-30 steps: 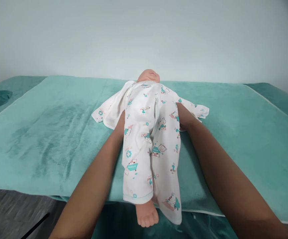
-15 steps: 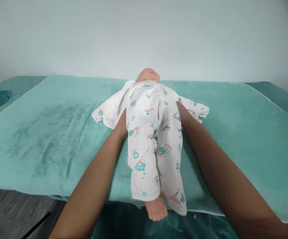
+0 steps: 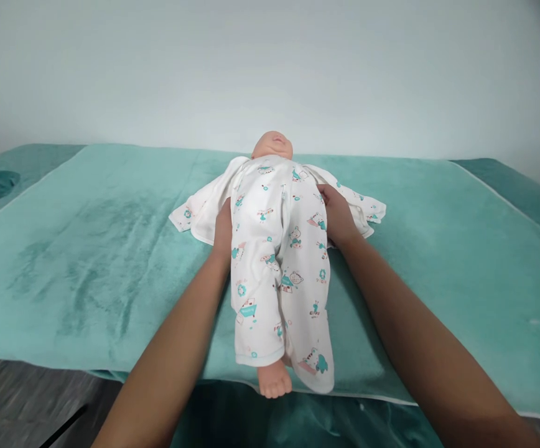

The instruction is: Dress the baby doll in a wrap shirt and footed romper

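A baby doll (image 3: pixel 274 147) lies on its back, head toward the wall, in white clothes (image 3: pixel 260 261) printed with teal animals and boats. One bare foot (image 3: pixel 274 379) sticks out of the left trouser leg; the other leg end hangs with no foot showing. My left hand (image 3: pixel 224 227) grips the doll's left side at the waist, its fingers tucked behind the cloth. On the opposite side, my right hand (image 3: pixel 339 214) is closed round the doll's waist, its thumb near the front of the cloth. Jacket sleeves (image 3: pixel 190 211) spread out on both sides.
A teal plush cover (image 3: pixel 93 261) lies over the bed, its front edge dropping just below the doll's foot. Behind stands a plain pale wall (image 3: pixel 270 68). Dark fabric folds sit at far left; grey floor shows at lower left.
The doll's legs swung right, then back left, and the foot has risen a little in view. My hands stay at its sides; more of the right hand now shows outside the cloth.
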`<state>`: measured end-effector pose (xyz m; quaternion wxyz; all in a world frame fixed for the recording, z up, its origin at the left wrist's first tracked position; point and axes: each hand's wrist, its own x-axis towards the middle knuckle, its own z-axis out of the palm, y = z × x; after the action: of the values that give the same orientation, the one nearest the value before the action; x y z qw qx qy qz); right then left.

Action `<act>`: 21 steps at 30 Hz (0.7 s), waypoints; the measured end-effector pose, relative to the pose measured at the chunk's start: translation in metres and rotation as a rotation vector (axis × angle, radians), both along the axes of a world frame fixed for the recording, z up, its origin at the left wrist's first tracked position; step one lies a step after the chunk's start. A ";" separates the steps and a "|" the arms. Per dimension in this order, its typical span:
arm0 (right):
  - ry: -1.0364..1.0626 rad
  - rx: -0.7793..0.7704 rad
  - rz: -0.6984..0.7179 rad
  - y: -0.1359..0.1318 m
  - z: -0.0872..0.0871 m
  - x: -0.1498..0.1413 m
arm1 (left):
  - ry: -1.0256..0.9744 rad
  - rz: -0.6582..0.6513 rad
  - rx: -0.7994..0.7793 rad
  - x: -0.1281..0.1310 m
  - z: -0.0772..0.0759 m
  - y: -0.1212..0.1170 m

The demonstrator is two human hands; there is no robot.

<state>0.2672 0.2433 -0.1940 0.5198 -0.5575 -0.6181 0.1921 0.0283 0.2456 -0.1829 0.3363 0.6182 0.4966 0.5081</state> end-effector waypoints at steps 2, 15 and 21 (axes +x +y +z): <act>0.075 0.002 -0.058 0.001 -0.003 0.001 | 0.009 0.002 0.005 0.001 0.003 -0.003; 0.043 0.110 -0.019 -0.002 0.010 -0.003 | -0.267 0.239 -0.016 -0.005 0.019 0.002; -0.014 0.110 -0.001 -0.005 0.011 -0.002 | -0.218 0.091 -0.027 -0.009 0.014 0.006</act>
<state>0.2654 0.2378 -0.1832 0.5454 -0.5297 -0.6311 0.1536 0.0195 0.2513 -0.1687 0.3730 0.5317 0.4914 0.5803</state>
